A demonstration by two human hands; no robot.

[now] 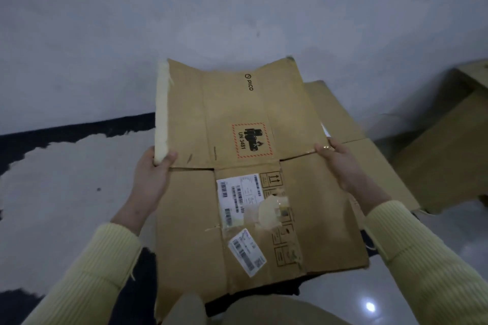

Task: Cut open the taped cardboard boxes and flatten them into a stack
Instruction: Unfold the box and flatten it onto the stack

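Observation:
A flattened brown cardboard box [237,155] with a "PICO" mark, a UN 3481 battery label and white shipping labels is held up in front of me. My left hand [151,179] grips its left edge, thumb on top beside a strip of pale tape. My right hand [340,166] grips the right edge, thumb on the top face. Under and behind it lies another flattened box [340,116] on the floor. No cutting tool is visible.
A standing cardboard box [446,150] is at the right, with another box [475,71] behind it. A white and dark rug [66,187] covers the floor at left. A pale wall [211,8] rises behind. Glossy floor shows at the lower right.

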